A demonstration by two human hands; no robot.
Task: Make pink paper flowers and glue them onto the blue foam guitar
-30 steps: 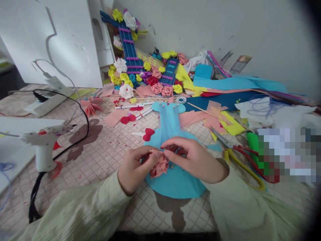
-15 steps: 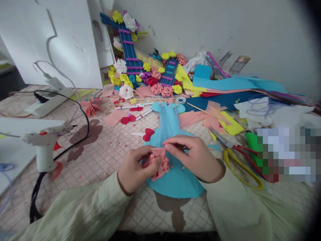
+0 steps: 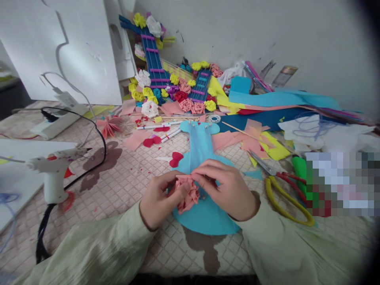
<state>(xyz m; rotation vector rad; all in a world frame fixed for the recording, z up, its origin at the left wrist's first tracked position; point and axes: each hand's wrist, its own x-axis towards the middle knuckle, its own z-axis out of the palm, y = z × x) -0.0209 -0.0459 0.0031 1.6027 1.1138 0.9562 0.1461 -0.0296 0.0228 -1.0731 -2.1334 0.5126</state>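
A crumpled pink paper flower (image 3: 189,196) is held in my left hand (image 3: 162,200), thumb across its front and fingers behind. From the right, my right hand (image 3: 224,184) pinches the flower's upper edge, fingertips close to the left thumb. Both hands are over a light-blue guitar-shaped cutout (image 3: 208,221) lying on the table, its neck pointing away from me. Small pegs stand at the head of the neck, and thin strings seem to run along it. Beside its left edge lies a red paper heart-like piece (image 3: 176,159).
A white glue gun (image 3: 53,170) stands at left with its black cable near a power strip (image 3: 56,120). Scissors (image 3: 285,186) with red and yellow handles lie at right. Decorated dark-blue paper guitars (image 3: 156,63) lean at the back. Pink paper scraps (image 3: 231,138) and sticks lie around.
My right hand has moved slightly left, its fingertips now on the flower's top edge. The flower has turned a little in my left hand.
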